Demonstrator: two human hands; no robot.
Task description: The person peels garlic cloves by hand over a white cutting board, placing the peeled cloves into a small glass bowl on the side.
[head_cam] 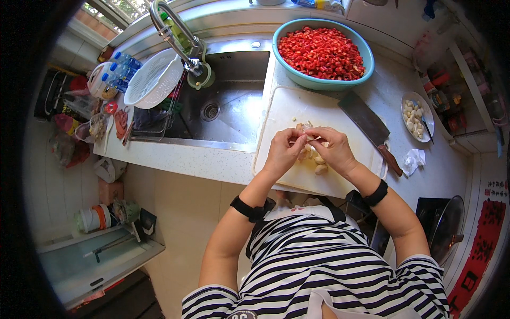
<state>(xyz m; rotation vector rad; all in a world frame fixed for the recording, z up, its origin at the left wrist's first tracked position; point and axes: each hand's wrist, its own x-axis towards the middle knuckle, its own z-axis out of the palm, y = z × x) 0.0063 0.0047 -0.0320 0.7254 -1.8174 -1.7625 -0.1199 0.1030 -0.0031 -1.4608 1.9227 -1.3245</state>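
Over a white cutting board point(287, 105), my left hand point(286, 147) and my right hand point(334, 145) meet at the fingertips around a small garlic clove point(306, 134), mostly hidden by the fingers. Below them lie unpeeled garlic cloves point(320, 169) and papery skins. A cleaver point(364, 119) with a wooden handle rests along the board's right side, its handle past the edge. On the counter to the right, an oval white plate point(407, 103) carries peeled cloves point(413, 118) and a thin utensil with a dark handle.
Behind the board stands a light-blue basin point(318, 84) heaped with chopped red chillies point(320, 52). To the left are a steel sink point(235, 107), a faucet point(171, 34), a white plastic colander point(155, 79) and several water bottles point(121, 71). A crumpled tissue point(414, 161) lies near the cleaver handle.
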